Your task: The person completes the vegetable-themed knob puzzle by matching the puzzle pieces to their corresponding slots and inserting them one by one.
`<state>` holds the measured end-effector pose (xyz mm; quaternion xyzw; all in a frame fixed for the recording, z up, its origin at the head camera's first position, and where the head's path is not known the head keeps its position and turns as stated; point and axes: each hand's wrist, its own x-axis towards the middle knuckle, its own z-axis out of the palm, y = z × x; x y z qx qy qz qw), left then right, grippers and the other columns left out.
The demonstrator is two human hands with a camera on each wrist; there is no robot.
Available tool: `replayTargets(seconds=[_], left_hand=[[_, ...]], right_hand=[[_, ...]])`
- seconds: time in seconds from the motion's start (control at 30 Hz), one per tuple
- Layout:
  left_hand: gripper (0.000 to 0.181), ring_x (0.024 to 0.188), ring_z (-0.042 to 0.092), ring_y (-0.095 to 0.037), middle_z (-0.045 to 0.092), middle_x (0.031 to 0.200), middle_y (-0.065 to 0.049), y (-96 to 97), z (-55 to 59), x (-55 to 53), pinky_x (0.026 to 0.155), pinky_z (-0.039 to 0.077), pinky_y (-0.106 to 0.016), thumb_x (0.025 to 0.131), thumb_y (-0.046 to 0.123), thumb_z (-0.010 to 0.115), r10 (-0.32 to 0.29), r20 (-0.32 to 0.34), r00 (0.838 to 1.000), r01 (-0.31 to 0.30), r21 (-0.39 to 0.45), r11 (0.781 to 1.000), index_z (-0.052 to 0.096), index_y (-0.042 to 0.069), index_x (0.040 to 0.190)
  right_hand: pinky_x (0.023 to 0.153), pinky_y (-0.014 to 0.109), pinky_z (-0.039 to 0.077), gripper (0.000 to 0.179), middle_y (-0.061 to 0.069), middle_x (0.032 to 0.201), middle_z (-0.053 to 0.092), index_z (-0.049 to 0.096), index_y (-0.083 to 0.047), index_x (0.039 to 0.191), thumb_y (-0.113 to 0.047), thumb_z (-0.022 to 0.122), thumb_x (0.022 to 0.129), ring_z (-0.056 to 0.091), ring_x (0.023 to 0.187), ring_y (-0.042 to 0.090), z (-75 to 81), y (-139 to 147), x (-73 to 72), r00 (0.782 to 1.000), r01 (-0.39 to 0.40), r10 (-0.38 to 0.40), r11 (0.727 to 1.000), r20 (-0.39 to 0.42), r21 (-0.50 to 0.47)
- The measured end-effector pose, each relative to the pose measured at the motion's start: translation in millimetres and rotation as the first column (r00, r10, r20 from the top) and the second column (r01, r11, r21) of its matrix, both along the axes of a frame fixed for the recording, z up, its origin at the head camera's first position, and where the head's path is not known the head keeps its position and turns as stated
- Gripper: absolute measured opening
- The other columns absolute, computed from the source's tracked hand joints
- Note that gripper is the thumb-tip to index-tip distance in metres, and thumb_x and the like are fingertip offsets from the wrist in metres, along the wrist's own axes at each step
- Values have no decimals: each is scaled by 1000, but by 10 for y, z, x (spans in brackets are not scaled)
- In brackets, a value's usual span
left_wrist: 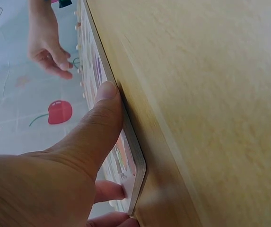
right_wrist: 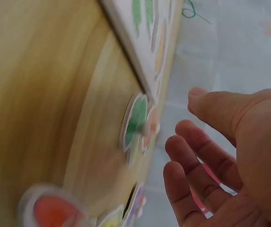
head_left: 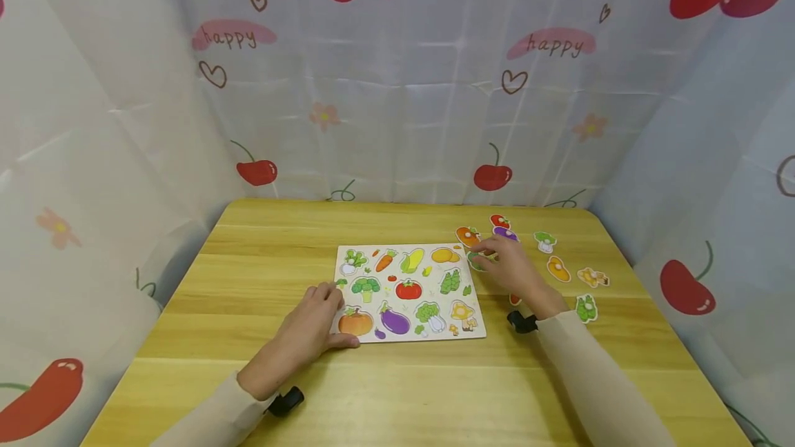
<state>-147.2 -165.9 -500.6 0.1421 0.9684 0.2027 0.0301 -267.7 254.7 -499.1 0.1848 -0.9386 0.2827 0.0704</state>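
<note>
A wooden vegetable puzzle board point(head_left: 385, 299) lies on the table with printed vegetable pictures. My left hand point(head_left: 310, 323) holds its near left corner; in the left wrist view the thumb point(left_wrist: 95, 125) presses along the front edge and fingers touch the other side. My right hand point(head_left: 512, 267) hovers just past the board's right edge, over a green knobbed piece point(head_left: 477, 261) that it partly hides. In the right wrist view, the green piece point(right_wrist: 136, 120) lies flat, apart from my loosely bent fingers point(right_wrist: 192, 146), which hold nothing.
Right of the board lie several loose knobbed pieces: a pumpkin point(head_left: 467, 236), a tomato point(head_left: 499, 221), an eggplant point(head_left: 506, 234), a bok choy point(head_left: 545, 242), a potato point(head_left: 558, 269), mushrooms point(head_left: 593, 277) and a green vegetable point(head_left: 586, 308). Printed curtains point(head_left: 397, 136) surround the wooden table point(head_left: 435, 392).
</note>
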Motion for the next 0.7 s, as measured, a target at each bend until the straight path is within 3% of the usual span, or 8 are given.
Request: replayTargets(seconds=[0.13,0.37,0.7], left_hand=[[68,123,61,-33,67,144,-17,3,-13,-5,89,64,-49,82,52,105,1,-3,1000,-1,0,1000,68,8,118],[67,124,61,-34,66,148,-19,5,-43,-11,88,65,-50,83,51,105,-2,-8,1000,2,0,1000,68,8,118],[69,122,60,-34,66,147,-20,0,-25,-1,91,63,-49,83,54,104,-17,-20,1000,17,-19,1000,68,7,120]], right_hand=[[105,67,66,22,22,131,84,85,1,129,-8,81,110,78,118,45,-5,192,66,1000,-1,1,1000,20,7],[92,57,70,26,21,125,80,86,-3,129,-16,88,106,80,107,39,-4,505,195,1000,-2,3,998,-14,61],[79,30,61,26,4,107,78,90,-10,121,-26,95,101,69,90,13,-90,881,344,998,-17,10,994,69,109]])
